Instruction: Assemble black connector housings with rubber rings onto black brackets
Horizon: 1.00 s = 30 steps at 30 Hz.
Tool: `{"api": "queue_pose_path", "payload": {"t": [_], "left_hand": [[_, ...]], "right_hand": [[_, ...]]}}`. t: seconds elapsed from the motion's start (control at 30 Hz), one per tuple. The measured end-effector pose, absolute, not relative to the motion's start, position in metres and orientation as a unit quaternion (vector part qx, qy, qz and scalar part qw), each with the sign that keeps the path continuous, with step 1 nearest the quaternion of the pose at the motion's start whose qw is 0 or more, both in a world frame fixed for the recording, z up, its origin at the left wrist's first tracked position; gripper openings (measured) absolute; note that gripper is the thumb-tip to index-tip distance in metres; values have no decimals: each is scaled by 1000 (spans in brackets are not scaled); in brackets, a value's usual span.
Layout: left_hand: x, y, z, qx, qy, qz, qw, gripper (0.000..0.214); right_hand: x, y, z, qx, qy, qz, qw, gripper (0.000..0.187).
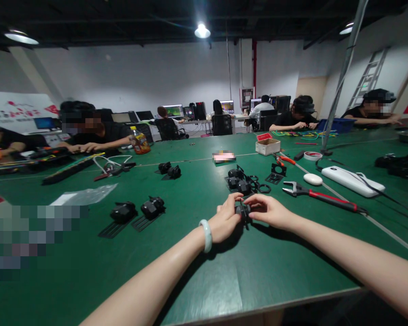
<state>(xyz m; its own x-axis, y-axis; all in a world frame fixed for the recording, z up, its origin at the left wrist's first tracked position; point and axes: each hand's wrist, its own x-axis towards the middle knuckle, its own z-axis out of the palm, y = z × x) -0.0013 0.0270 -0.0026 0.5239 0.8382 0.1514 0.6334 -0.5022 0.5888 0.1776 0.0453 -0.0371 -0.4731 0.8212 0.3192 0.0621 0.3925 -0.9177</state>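
Observation:
Between my two hands is a small black part with a round body and a flat plate (pixel 244 210), held just above the green table (pixel 204 280). My left hand (pixel 227 218), with a pale bangle at the wrist, closes its fingers on the part's left side. The fingers of my right hand (pixel 270 210) pinch it from the right. Just beyond them sits a cluster of similar black parts (pixel 240 182), with several black rings (pixel 264 188) beside it. More black units on slotted plates (pixel 153 207) stand to the left, and another pair (pixel 169 170) lies farther back.
Right of my hands lie red-handled adjustable pliers (pixel 333 199), a white oval object (pixel 313 179) and a white power bank-like box (pixel 352 181) with a cable. A small open box (pixel 267 146), a metal pole (pixel 340 81) and a bottle (pixel 140 141) stand farther back. Other people work around the table.

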Motion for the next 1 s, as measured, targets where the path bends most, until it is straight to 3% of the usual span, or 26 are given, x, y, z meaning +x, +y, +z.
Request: {"api": "queue_pose_path", "payload": {"t": [0.53, 0.8, 1.0], "left_hand": [[2, 26, -4, 847, 455, 183, 205, 50], [1, 24, -7, 866, 426, 194, 176, 68], [1, 24, -9, 870, 421, 201, 162, 63]], "right_hand": [[178, 43, -36, -299, -725, 472, 402, 32], [178, 41, -29, -290, -722, 482, 403, 32], [178, 40, -30, -286, -717, 491, 403, 32]]}}
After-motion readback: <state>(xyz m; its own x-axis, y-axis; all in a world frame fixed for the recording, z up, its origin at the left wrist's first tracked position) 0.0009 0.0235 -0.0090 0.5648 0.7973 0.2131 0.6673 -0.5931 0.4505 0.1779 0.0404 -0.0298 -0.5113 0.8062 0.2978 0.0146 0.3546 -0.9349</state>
